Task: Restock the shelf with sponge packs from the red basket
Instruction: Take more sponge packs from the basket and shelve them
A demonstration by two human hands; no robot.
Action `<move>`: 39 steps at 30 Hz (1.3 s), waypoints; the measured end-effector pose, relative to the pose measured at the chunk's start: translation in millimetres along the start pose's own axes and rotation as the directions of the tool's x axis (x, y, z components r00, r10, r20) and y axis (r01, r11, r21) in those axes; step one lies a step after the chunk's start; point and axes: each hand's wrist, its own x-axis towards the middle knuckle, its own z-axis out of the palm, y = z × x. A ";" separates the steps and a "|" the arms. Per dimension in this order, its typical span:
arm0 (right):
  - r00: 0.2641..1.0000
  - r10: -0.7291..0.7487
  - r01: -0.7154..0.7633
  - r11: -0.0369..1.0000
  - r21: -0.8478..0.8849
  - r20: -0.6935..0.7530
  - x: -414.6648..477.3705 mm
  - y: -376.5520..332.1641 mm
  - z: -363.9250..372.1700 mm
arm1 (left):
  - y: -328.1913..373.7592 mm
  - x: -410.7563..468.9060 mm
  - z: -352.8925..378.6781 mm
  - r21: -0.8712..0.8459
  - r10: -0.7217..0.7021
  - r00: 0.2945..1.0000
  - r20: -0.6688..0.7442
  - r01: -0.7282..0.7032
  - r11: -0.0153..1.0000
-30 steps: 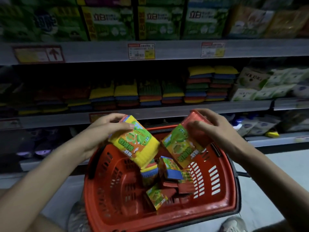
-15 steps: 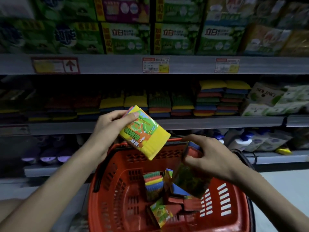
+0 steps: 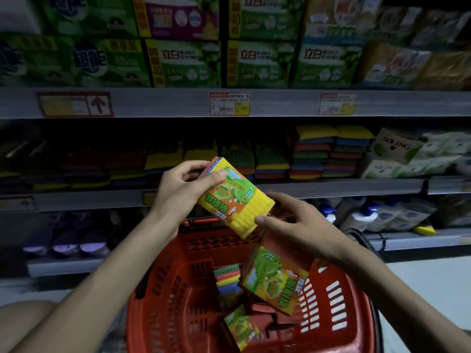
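The shelf (image 3: 331, 186) spans twelve o'clock, its sponge stacks (image 3: 328, 151) tallest toward one. The red basket (image 3: 158, 289) sits at six. My left hand (image 3: 178, 192) grips a yellow sponge pack (image 3: 234, 197) over the basket's far rim. At four o'clock from it, my right hand (image 3: 300, 225) pinches a second pack (image 3: 277, 278) hanging inside the basket.

Dim shop aisle. Grey metal shelves (image 3: 153, 103) carry price tags (image 3: 229, 103); green boxes (image 3: 260, 63) line the top tier. Pale floor (image 3: 438, 276) lower right.
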 end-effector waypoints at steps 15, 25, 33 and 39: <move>0.997 0.070 -0.069 0.924 0.377 0.011 -2.0 -13.7 2.5 | 2.2 -1.9 17.0 -0.116 0.049 0.999 -0.023 -0.051 0.992; 0.980 0.163 -0.071 0.820 0.568 -0.113 -0.7 -11.5 1.3 | -15.5 -24.9 31.8 -0.022 -0.232 0.941 0.247 0.244 0.969; 0.974 0.193 -0.102 0.846 0.523 -0.122 2.5 -17.3 4.4 | -17.1 -25.4 35.3 -0.063 -0.238 0.953 0.187 0.254 0.965; 0.972 0.195 -0.093 0.831 0.549 -0.130 0.4 -18.7 -1.4 | -12.9 -23.7 41.4 -0.139 -0.195 0.963 0.186 0.222 0.965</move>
